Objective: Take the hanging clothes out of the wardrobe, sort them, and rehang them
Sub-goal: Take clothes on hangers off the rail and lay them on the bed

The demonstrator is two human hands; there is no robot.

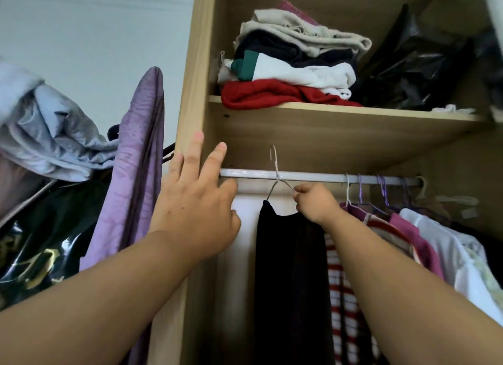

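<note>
Head view: my right hand (315,201) pinches the wire hanger (275,164) at its shoulder, likely the best hold for this limp, light black garment (288,255); left hand (196,209) spread empty.

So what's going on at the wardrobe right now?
A person's right hand pinches a wire hanger carrying a black garment, its hook raised above the rail. The left hand is open by the rail's left end, holding nothing. More clothes hang on the rail to the right.
</note>
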